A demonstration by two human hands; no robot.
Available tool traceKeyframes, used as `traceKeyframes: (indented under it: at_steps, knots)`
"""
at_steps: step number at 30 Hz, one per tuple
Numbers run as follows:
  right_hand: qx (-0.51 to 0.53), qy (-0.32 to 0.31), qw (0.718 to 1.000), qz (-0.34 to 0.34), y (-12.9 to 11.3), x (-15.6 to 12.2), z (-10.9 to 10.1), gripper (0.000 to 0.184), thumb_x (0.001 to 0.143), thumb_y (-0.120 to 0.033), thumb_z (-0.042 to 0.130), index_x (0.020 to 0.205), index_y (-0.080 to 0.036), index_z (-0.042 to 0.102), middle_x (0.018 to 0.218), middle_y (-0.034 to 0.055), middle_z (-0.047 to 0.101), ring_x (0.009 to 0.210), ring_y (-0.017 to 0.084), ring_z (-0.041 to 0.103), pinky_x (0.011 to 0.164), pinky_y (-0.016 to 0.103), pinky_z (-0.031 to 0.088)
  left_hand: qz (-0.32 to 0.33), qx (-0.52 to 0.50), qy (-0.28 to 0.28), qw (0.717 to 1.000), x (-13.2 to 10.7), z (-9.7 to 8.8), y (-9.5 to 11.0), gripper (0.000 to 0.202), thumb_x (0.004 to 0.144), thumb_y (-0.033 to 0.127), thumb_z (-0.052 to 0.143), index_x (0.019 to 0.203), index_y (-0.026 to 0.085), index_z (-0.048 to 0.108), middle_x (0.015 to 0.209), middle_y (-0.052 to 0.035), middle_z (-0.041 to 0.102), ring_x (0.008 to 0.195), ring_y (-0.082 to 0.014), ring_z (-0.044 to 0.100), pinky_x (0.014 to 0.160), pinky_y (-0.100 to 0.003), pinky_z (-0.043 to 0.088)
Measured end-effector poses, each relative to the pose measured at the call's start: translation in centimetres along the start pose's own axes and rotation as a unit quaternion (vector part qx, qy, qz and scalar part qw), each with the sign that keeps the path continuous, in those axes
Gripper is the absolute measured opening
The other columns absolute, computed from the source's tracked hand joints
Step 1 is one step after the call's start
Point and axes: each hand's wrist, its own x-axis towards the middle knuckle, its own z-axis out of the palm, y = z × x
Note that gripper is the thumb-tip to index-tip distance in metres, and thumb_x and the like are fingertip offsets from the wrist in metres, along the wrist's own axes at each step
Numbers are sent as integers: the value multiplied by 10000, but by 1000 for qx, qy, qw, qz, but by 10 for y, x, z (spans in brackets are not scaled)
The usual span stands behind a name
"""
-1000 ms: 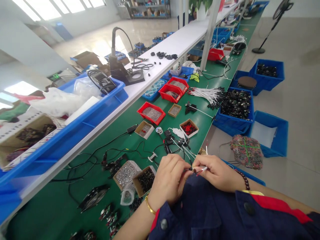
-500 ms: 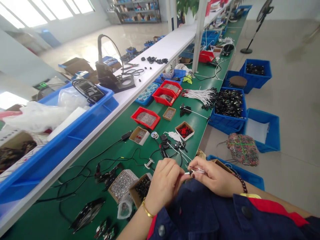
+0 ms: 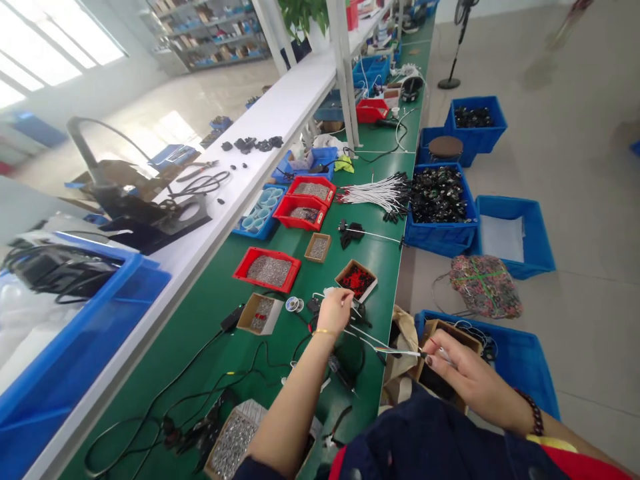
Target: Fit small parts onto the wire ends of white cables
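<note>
Two hands [image 3: 334, 310] [image 3: 457, 373], three red trays [image 3: 267, 251] [image 3: 299, 225] [image 3: 313, 179], one box of red parts [image 3: 369, 291].

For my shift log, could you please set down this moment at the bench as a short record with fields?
Left hand: stretched out over wired parts, beside the box of red pieces; grip unclear.
Right hand: pinches a thin wire off the bench edge.
Bench: green, with red trays of small metal bits.
Floor side: blue bin of black pieces.
</note>
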Motion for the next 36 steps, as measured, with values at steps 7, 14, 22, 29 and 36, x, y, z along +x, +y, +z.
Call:
traceKeyframes:
  at_steps: [7, 14, 22, 29, 36]
  knots:
    - [23, 24, 997, 69, 29, -21, 5, 415, 1012, -587, 370, 970, -220, 558, 845, 28, 632, 772, 197, 635, 737, 327, 528, -69, 173, -83, 979, 114, 74, -28, 242, 969, 349, 640, 1078, 138, 687, 1198, -105, 682, 1178, -256, 620, 1042, -503, 494]
    - [36, 57, 994, 89, 60, -36, 0, 443, 1014, -599, 360, 991, -232, 607, 925, 51, 697, 881, 215, 693, 794, 290, 573, -81, 207, -95, 970, 134, 100, -32, 301, 970, 351, 640, 1160, 119, 665, 1254, -127, 660, 1207, -271, 612, 1051, -512, 494]
    - [70, 61, 989, 117, 59, -28, 1, 461, 989, -624, 421, 987, -216, 635, 958, 52, 712, 925, 218, 683, 796, 273, 547, -117, 92, -44, 988, 127, 84, -32, 254, 968, 324, 647, 1121, 122, 666, 1166, -103, 683, 1119, -249, 649, 1012, -500, 521]
    - [82, 99, 991, 43, 29, -14, -13, 416, 979, -602, 476, 983, -211, 620, 836, 24, 655, 755, 172, 621, 718, 278, 509, -58, -157, 42, 985, 39, 22, -6, 87, 944, 134, 569, 988, 138, 644, 1006, -67, 693, 966, -189, 650, 944, -383, 519]
    - [-13, 43, 989, -142, -20, -3, -28, 246, 1033, -419, 467, 1006, -222, 612, 781, 10, 631, 664, 141, 612, 600, 241, 483, 27, -431, 87, 898, -121, -42, 41, 205, 927, 367, 651, 926, 168, 699, 921, -59, 675, 861, -173, 625, 817, -290, 517]
